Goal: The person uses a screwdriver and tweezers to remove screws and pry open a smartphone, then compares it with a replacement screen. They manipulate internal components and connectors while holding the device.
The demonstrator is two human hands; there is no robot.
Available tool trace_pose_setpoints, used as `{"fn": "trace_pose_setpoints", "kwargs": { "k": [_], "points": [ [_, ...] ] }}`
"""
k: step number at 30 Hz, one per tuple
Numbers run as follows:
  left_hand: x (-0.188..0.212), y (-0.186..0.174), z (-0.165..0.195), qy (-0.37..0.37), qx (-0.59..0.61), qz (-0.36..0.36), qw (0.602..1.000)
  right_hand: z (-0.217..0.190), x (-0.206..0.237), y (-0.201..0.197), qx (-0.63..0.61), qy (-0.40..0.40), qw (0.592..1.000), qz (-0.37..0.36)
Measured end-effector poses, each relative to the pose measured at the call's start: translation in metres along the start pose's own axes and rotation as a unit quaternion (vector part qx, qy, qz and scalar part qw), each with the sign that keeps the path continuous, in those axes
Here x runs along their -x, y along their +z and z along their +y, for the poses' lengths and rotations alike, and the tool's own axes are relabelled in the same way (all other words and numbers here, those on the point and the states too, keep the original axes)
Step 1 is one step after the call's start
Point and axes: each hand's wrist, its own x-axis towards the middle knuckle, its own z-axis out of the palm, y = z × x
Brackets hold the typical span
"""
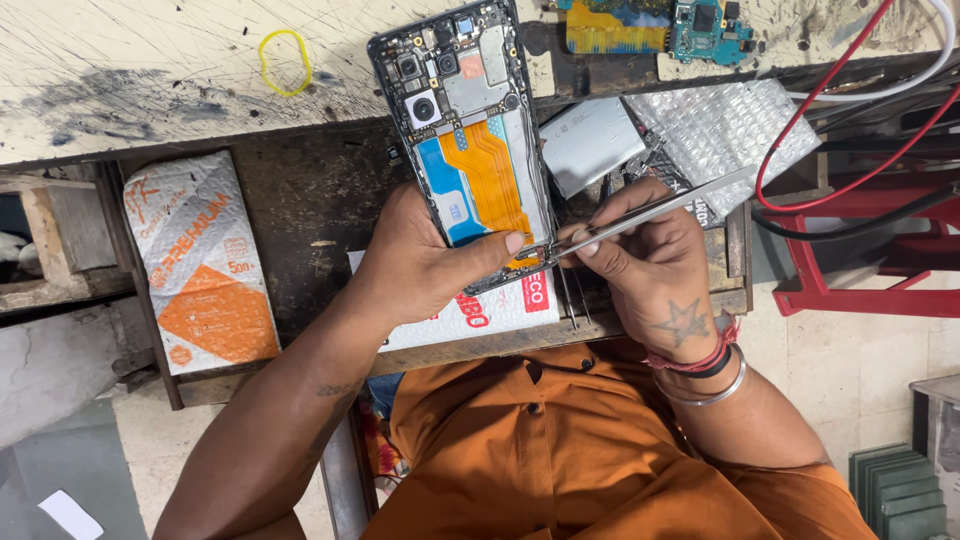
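Note:
My left hand (pixel 425 265) grips the lower end of an opened phone (pixel 465 110) with its back cover off, showing camera modules, a blue battery and an orange flex cable (pixel 492 178). The thumb lies across the phone's bottom edge. My right hand (pixel 650 260) pinches metal tweezers (pixel 665 205), and their tips touch the phone's lower right corner beside my left thumb. The phone leans tilted over the edge of the worn workbench (pixel 120 90).
A yellow rubber band (pixel 285 62) lies on the bench top. A circuit board (pixel 705 25) and a blue-yellow part sit at the back. A silver battery (pixel 590 145) and bubble wrap (pixel 725 125) lie right of the phone. Red, white and black cables (pixel 850 195) run at right. An orange-white packet (pixel 200 265) sits left.

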Motion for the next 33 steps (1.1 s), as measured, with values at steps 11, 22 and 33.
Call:
{"fn": "trace_pose_setpoints", "kwargs": {
  "k": [11, 22, 33],
  "points": [
    [0.0001, -0.0002, -0.0029, 0.01, 0.005, -0.003, 1.0, 0.0002, -0.0019, -0.003, -0.037, 0.033, 0.999, -0.007],
    [0.0008, -0.0009, -0.002, 0.01, 0.029, -0.013, 0.999, -0.0034, -0.0061, -0.0039, -0.057, 0.066, 0.996, -0.021],
    [-0.0018, 0.0002, -0.0003, 0.002, 0.023, -0.002, 1.0, -0.0053, -0.0048, 0.001, -0.014, 0.011, 1.0, -0.007]
  ]
}}
